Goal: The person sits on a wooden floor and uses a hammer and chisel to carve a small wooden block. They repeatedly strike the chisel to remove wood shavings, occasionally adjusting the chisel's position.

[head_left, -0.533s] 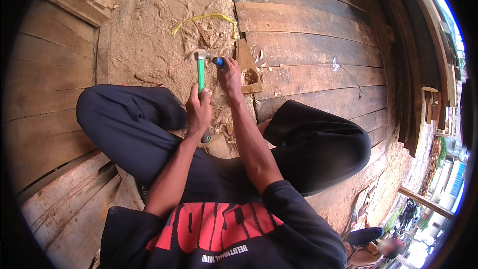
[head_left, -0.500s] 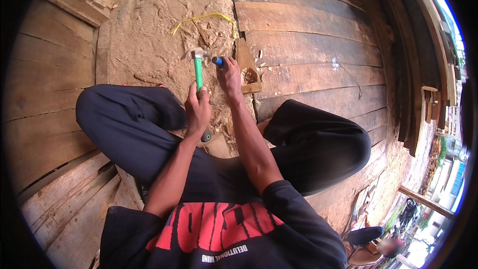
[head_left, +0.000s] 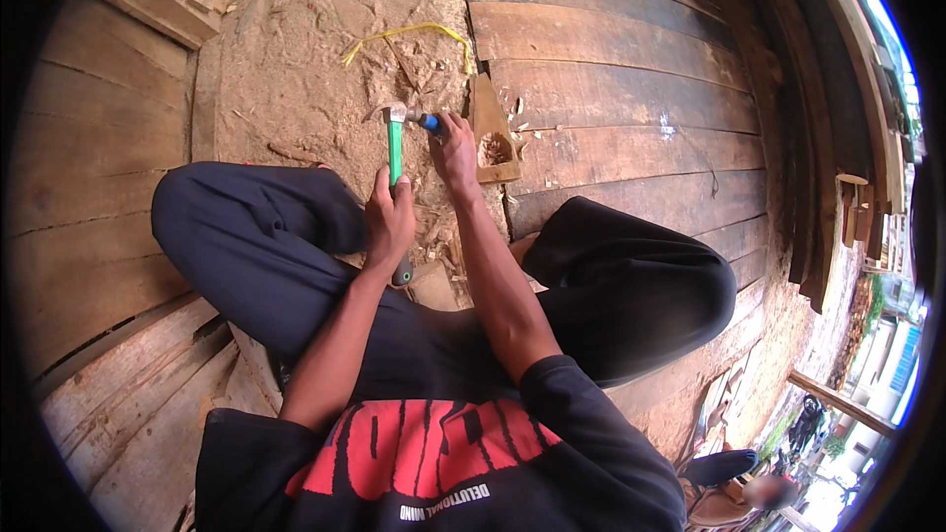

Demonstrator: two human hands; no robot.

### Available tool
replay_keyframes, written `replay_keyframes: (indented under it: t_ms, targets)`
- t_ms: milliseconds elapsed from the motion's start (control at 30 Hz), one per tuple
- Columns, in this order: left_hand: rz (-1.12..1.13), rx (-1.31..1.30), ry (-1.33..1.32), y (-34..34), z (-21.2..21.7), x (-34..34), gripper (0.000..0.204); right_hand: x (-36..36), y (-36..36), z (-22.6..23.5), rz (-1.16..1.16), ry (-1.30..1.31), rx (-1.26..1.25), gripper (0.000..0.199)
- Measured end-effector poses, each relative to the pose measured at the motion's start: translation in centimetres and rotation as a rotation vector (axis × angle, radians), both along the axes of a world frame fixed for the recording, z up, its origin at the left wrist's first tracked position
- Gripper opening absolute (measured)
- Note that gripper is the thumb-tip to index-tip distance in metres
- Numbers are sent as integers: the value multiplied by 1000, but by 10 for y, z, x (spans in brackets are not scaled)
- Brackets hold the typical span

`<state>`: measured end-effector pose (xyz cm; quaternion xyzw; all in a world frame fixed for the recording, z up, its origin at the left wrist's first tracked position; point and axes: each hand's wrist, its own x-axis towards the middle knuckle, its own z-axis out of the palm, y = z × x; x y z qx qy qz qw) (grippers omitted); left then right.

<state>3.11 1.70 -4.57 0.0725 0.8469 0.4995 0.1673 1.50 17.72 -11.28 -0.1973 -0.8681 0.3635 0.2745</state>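
My left hand (head_left: 390,220) is closed round the green-and-black handle of a claw hammer (head_left: 395,146). The hammer's head is up beside the blue handle of a tool (head_left: 431,124), probably a chisel, and its striking face appears to meet the handle's end. Closed round that blue handle is my right hand (head_left: 455,150), which hides the tool's blade. Just right of this hand lies a tapered wooden block (head_left: 487,103) with a hollow cut into its near end. Wood chips fill part of the hollow.
A yellow strap (head_left: 419,28) lies on the sandy ground (head_left: 296,49) beyond my hands. Wooden planks (head_left: 611,89) stretch off to the right, with shavings near the block. My bent legs (head_left: 631,286) flank the work. Another person (head_left: 724,483) sits at the lower right.
The hammer's head has moved slightly right and down, closing the small gap to the blue handle. My right hand stays nearly in place beside the block.
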Motion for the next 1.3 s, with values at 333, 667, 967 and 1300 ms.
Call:
replay_keyframes:
  t_ms: [333,667,967,1300]
  targets:
    - [97,72,-135,-5,-2,6,38,-1,-8,-3,45,-79,27,32]
    - [183,221,-297,-11,5,5,40,1,-8,-7,51,-66,47,31]
    - [105,139,-194,-3,16,9,39,-1,-12,-5,54,-136,65,35]
    - [103,60,-137,-1,13,9,40,-1,-13,-4,47,-94,72,31]
